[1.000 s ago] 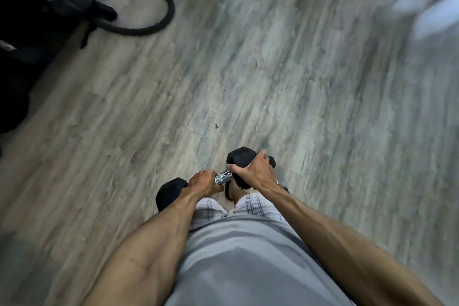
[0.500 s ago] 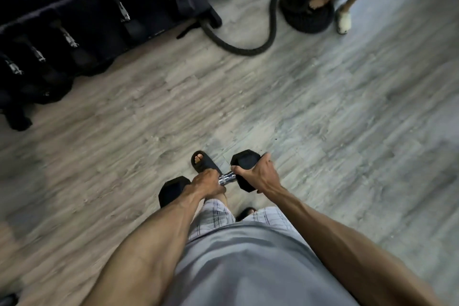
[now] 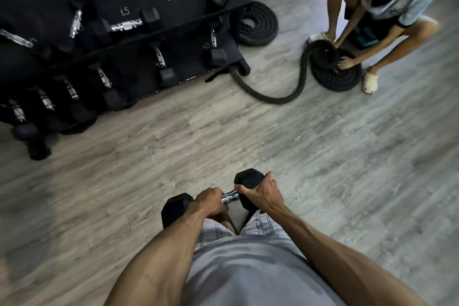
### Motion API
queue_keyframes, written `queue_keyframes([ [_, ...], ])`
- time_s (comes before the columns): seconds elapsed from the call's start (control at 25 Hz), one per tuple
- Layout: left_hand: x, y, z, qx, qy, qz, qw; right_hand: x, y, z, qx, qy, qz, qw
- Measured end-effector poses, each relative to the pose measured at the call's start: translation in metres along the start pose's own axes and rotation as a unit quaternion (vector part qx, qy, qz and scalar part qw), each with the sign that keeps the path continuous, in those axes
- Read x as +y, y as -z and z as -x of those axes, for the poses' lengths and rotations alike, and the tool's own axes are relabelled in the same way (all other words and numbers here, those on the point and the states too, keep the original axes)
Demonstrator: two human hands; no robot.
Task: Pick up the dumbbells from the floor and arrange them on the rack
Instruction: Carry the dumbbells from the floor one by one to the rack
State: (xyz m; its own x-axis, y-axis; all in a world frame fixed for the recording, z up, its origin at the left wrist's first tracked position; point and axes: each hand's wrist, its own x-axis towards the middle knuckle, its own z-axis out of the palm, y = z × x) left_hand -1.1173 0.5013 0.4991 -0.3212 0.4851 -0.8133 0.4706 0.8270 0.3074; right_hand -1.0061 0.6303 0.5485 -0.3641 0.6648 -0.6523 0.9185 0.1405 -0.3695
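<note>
two hands on one dumbbell, rack still ahead

you carry the dumbbell (image 3: 213,200) low at your thighs; left hand (image 3: 210,202) is wrapped around the handle, right hand (image 3: 262,194) clasps the head, likely to share its weight. the rack (image 3: 111,40) stands at ten o'clock; beyond, at one o'clock, a person (image 3: 380,15) coils a rope (image 3: 332,72).

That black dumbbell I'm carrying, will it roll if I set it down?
Probably not: the dumbbell has flat-sided hex heads. It is likely heavy for its size, since both the left hand and right hand grip it. The chrome handle may be slippery.
</note>
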Motion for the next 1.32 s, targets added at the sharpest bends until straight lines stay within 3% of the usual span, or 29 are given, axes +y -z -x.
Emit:
queue_keyframes([
  [0.44,-0.01,0.173,-0.12,-0.004,0.037,0.029,0.999,-0.154,0.033,-0.169,-0.054,0.034,0.007,0.998],
  [0.68,0.013,0.3,-0.191,0.007,0.08,0.031,0.996,-0.254,0.087,-0.27,-0.087,0.039,0.002,0.995],
  [1.04,0.069,0.474,-0.3,-0.008,0.049,0.024,0.998,-0.363,0.177,-0.398,-0.065,0.011,-0.052,0.997],
  [1.32,0.111,0.614,-0.378,-0.009,0.011,-0.046,0.999,-0.454,0.244,-0.492,-0.015,-0.012,-0.084,0.996],
])
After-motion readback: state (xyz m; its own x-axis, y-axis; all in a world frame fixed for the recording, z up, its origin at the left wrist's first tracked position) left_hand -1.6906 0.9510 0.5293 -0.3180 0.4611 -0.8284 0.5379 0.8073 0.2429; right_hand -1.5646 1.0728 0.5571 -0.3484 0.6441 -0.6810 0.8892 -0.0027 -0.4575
